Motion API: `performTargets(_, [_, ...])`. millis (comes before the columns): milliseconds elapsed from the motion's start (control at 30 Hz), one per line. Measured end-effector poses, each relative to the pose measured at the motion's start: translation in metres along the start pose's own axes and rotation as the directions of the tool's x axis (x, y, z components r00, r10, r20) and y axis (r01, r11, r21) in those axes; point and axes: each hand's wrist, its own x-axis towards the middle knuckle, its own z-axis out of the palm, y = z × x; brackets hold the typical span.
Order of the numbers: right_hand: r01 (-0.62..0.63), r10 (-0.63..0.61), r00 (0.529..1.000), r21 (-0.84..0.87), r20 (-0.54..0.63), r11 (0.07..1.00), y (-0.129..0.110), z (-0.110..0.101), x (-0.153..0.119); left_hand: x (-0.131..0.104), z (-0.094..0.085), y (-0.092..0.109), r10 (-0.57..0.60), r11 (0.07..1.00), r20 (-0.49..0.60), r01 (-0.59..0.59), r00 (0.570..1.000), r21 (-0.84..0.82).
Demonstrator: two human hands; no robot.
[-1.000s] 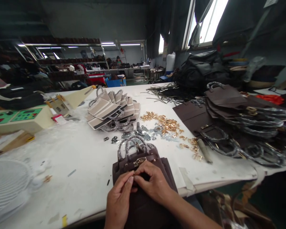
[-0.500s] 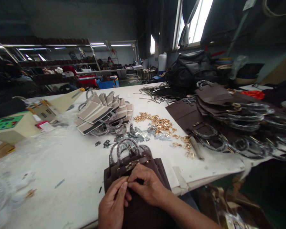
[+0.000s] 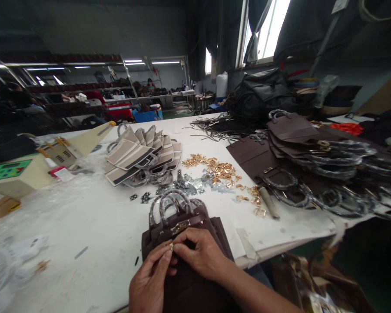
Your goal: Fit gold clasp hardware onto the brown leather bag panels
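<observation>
We hold our 2 hands close together over the front of a dark brown bag, which is at the near edge of the table. Our left hand is pinched small, with its thumb and finger on a tiny gold piece. Our right hand is pinched small too, and its fingertips meet the same tiny gold piece from the other side. So the piece sits right between our 2 hands, just below the gold clasp of the bag. It is so small that we cannot tell its shape. The bag has 2 round handles in clear wrap, and they point to the far edge of the table.

Past the handles, we see flat silver plates and then a heap of gold parts, in the middle of the table. A pile of beige pieces is to the left of the heap. More brown bags are piled toward the right edge. Near the left edge, we see a machine with a green panel.
</observation>
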Motion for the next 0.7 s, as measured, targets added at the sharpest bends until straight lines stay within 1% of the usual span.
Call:
performTargets(67, [-0.092, 0.088, 0.994, 0.076, 0.059, 0.993, 0.0031, -0.0013, 0.0024, 0.0, -0.0007, -0.0017, 0.036, 0.999, -0.005, -0.036, 0.999, 0.005])
performTargets(133, [-0.208, 0.179, 0.97, 0.185, 0.164, 0.96, 0.0047, -0.0041, 0.0047, 0.0002, -0.0023, -0.0027, 0.054, 0.998, 0.0, -0.054, 0.999, 0.023])
performTargets(167, [-0.248, 0.202, 0.956, 0.221, 0.212, 0.943, 0.0049, -0.0055, 0.0055, 0.0003, -0.0034, -0.0029, 0.057, 0.998, 0.008, -0.057, 0.998, 0.038])
performTargets(200, [-0.262, 0.206, 0.949, 0.232, 0.239, 0.937, 0.0048, -0.0067, 0.006, 0.0004, -0.0044, -0.0026, 0.057, 0.997, 0.02, -0.058, 0.998, 0.052])
performTargets(233, [-0.247, 0.193, 0.952, 0.219, 0.238, 0.944, 0.0045, -0.0074, 0.0061, 0.0003, -0.0052, -0.002, 0.053, 0.996, 0.031, -0.055, 0.998, 0.065])
performTargets(333, [-0.142, 0.121, 0.977, 0.114, 0.174, 0.983, 0.0039, -0.0071, 0.0049, -0.001, -0.0062, 0.0017, 0.046, 0.993, 0.047, -0.05, 0.998, 0.106])
performTargets(400, [-0.11, 0.101, 0.985, 0.06, 0.141, 0.992, 0.0042, -0.0064, 0.0037, -0.0021, -0.0056, 0.0041, 0.07, 0.986, 0.049, -0.076, 0.996, 0.148])
performTargets(567, [-0.119, 0.112, 0.979, 0.034, 0.168, 0.992, 0.0053, -0.0087, 0.0035, -0.0026, -0.0034, 0.0025, 0.184, 0.954, 0.063, -0.193, 0.981, 0.228])
performTargets(700, [-0.169, 0.153, 0.967, 0.067, 0.203, 0.983, 0.0047, -0.0092, 0.005, -0.0056, -0.0023, 0.0022, 0.227, 0.953, 0.064, -0.235, 0.972, 0.19])
